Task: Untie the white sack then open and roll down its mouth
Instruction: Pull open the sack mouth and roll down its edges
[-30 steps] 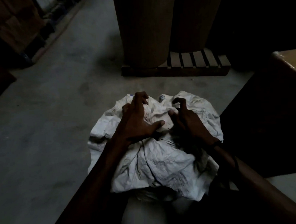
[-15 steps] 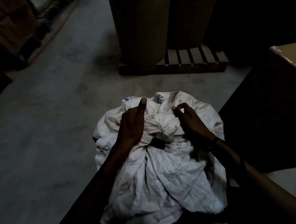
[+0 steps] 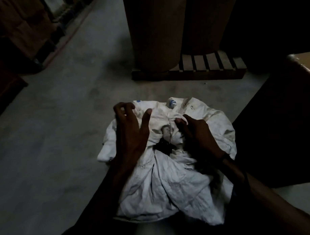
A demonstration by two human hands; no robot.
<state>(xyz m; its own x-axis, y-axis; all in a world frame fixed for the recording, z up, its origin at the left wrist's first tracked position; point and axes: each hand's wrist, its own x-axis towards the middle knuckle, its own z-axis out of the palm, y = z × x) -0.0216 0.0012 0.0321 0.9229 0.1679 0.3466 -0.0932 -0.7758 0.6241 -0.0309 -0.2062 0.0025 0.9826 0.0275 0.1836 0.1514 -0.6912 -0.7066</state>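
A crumpled white sack [image 3: 170, 183] stands on the grey concrete floor right below me, its mouth bunched into a knotted wad [image 3: 163, 124] at the top. My left hand [image 3: 132, 134] rests on the left side of that wad, fingers spread and thumb laid along the cloth. My right hand [image 3: 197, 133] is on the right side of the wad, its fingertips pinching a fold of the sack's cloth. A dark gap shows under the knot between my hands.
A wooden pallet [image 3: 210, 68] with two tall brown cylinders [image 3: 154, 31] stands just beyond the sack. A dark box-like block [image 3: 280, 113] rises close on the right. Stacked goods [image 3: 19, 32] line the far left. Bare floor [image 3: 54, 138] lies to the left.
My left hand has loosened from a grip on the wad and its fingers have spread. My right hand has closed its fingertips on a fold at the knot. The view has shifted slightly.
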